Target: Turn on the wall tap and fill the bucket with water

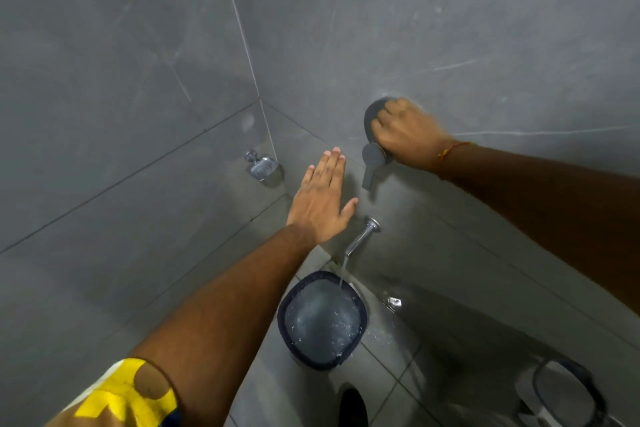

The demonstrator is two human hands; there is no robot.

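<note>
The bucket is set on the floor tiles directly under the spout, close to the wall. It is largely filled with bubbling water, and a thin stream is seen falling inside its far rim. The right hand is closed around the tap control. The left hand is laid flat against the wall, fingers extended, nothing held. A second container is seen at lower right; its contents cannot be told.

Chrome soap dish on left wall; second bucket, maybe w/ lid, bottom right on floor.
</note>
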